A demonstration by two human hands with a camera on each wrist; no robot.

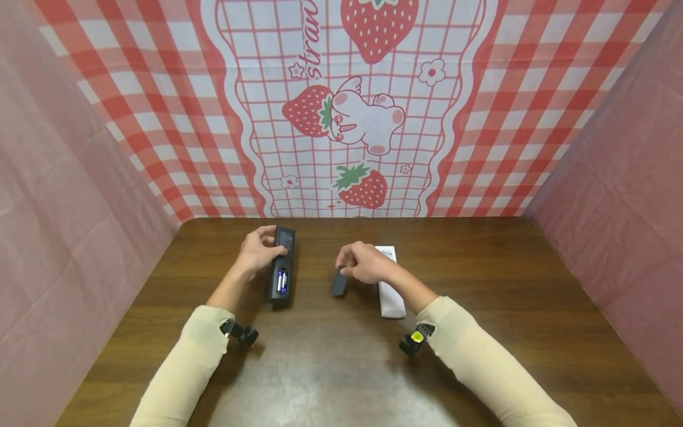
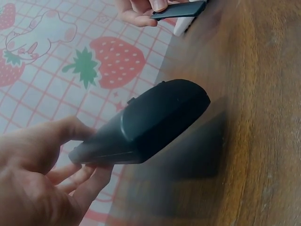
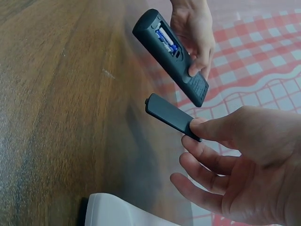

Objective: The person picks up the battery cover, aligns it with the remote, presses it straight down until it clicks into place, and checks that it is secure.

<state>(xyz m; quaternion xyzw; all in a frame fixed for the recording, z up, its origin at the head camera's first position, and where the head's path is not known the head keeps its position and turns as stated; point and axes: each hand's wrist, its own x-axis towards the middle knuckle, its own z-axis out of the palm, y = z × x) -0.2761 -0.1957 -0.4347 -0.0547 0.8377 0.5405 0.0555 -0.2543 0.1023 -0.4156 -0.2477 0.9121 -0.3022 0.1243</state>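
Note:
My left hand [image 1: 257, 254] grips a black remote control [image 1: 273, 261] by its far end, back side up. Its battery compartment is uncovered, and blue-and-white batteries [image 3: 167, 39] lie inside. In the left wrist view the remote [image 2: 150, 120] is held above the wooden table, its near end toward the camera. My right hand [image 1: 365, 263] pinches a thin black battery cover [image 1: 339, 283] between thumb and fingertips. The cover [image 3: 169, 113] has a small tab at its free end in the right wrist view, and stands apart from the remote.
A white remote-like object [image 1: 392, 301] lies on the brown wooden table [image 1: 320, 367], partly behind my right hand and forearm. A red-and-white checked strawberry cloth [image 1: 341, 190] hangs at the table's back edge. Pink cloth walls [image 1: 613, 178] rise at both sides.

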